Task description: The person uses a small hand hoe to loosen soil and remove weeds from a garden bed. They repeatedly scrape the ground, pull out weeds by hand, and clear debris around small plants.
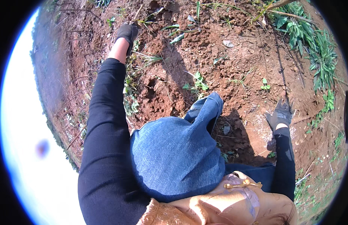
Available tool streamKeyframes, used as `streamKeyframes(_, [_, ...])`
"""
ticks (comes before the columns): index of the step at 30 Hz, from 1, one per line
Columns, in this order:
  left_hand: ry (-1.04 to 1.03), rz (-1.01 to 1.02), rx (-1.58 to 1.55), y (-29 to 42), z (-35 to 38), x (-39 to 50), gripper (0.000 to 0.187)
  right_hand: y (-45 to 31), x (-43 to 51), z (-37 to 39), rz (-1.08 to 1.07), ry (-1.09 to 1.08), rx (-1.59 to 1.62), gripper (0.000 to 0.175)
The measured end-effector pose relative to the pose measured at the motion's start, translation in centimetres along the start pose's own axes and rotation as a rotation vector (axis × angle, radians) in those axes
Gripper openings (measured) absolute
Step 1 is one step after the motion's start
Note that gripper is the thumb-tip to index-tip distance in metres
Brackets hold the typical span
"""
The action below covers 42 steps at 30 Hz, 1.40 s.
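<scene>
My left hand [128, 31], in a dark work glove, reaches far out at the upper left. Its fingers are curled at the lower end of a thin brown stick [138, 11], which juts out past them; the grip itself is partly hidden. Grass blades [151, 18] lie close beside that hand. Off to the right, my right hand [279, 114], gloved alike, is spread low over the reddish soil [244, 70] with the fingers apart and nothing visible in it. Pale specks [262, 125] are scattered on the ground around it.
Blue denim trousers [174, 152] cover my bent leg in the middle. Small green weeds [198, 81] grow from the crumbly earth, near a pale stone [228, 43]. Leafy plants [299, 35] and a branch [280, 4] stand at the upper right. Several thin stakes [76, 136] rise at the left.
</scene>
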<state>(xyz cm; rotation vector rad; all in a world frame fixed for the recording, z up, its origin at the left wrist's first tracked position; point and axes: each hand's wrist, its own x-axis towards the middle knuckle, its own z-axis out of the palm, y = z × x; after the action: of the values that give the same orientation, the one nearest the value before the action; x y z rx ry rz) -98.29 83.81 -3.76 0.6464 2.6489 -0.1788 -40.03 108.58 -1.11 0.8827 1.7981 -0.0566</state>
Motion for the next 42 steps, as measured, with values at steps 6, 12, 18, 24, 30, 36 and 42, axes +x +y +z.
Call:
streamKeyframes(6, [0.200, -0.805, -0.037, -12.1, -4.3, -11.0, 0.045, 0.0, 0.3, 0.9, 0.016, 0.075, -0.015, 0.101])
streamKeyframes(12, [0.051, 0.135, 0.081, -1.2, 0.7, -15.0, 0.048, 0.2, 0.2, 0.7, 0.009, 0.062, -0.013, 0.101])
streamKeyframes(18, [-0.277, -0.044, 0.217, 8.2, 8.1, -18.0, 0.072, -0.1, -0.2, -0.1, 0.017, 0.008, 0.015, 0.101])
streamKeyframes(24, [-0.330, -0.127, 0.144, 7.6, 8.3, -16.7, 0.045, -0.2, -0.1, 0.2, 0.032, 0.007, -0.014, 0.102])
streamKeyframes(30, [-0.612, 0.522, 0.552, 4.2, 8.9, -11.9, 0.032, -0.2, -0.1, 0.1, 0.035, 0.013, -0.045, 0.102])
streamKeyframes(36, [-0.169, 0.631, 0.330, 2.0, 13.2, -13.3, 0.021, -0.4, -0.5, -0.3, 0.041, 0.011, -0.048, 0.102])
streamKeyframes(42, [-0.201, 0.220, -0.408, 3.6, 12.8, -16.6, 0.027, -0.4, -0.2, 0.1, 0.056, 0.058, -0.066, 0.100])
